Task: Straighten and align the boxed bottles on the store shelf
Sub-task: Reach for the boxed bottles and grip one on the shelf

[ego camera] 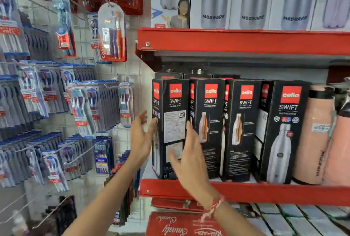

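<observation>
We had our left hand and right hand open, gripping nothing, flanking the end box on the red shelf; squaring it probably needed an inward press next.

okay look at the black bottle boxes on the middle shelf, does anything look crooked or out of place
Yes. The four front Cello Swift boxes all sit turned, showing side panels. The rightmost box sits further forward, and the leftmost box, between both open hands, shows its label side rather than a bottle picture.
</observation>
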